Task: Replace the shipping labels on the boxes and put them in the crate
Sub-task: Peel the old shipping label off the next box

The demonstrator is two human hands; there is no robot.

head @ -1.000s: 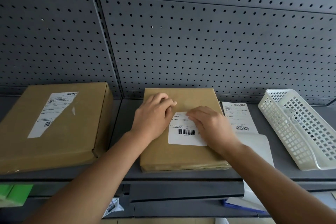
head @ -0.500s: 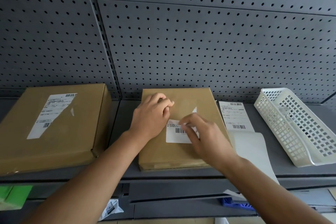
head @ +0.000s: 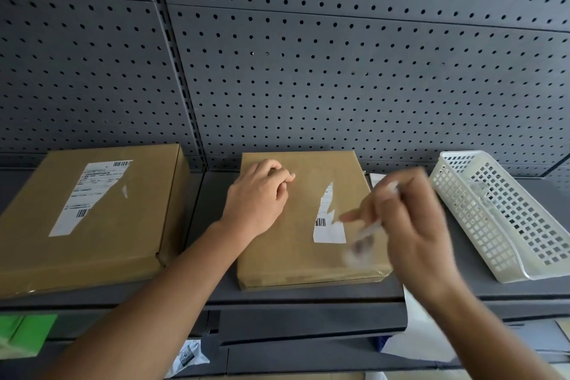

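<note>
We saw two flat brown boxes lying on a grey shelf (head: 212,213) in front of a pegboard (head: 308,71). The left hand (head: 259,194) rested on the far left part of the middle box (head: 293,259), its fingers curled under and gripping nothing. The right hand (head: 410,225) hung over the box's right edge, heavily blurred, with thumb and fingers pinched on a white strip (head: 371,228); one finger stuck out toward the box's middle. We could not read the strip or make out its full shape through the blur. On the top of that box a torn label (head: 328,222) was left, a jagged white piece with a small barcode near its lower end, lying between the two hands, which were well apart. The left box (head: 129,241) lay apart from the middle one, and its own label (head: 89,194) was torn along the right side, with barcodes at the top and near the bottom. The white crate (head: 499,213) stood at the right end of the shelf, tilted, near the right hand and not touching either box. A corner of a label sheet (head: 377,178) showed just behind the right hand, and white paper (head: 416,336) hung down past the shelf's front edge under that wrist. Lower left we saw a green thing (head: 24,333).
</note>
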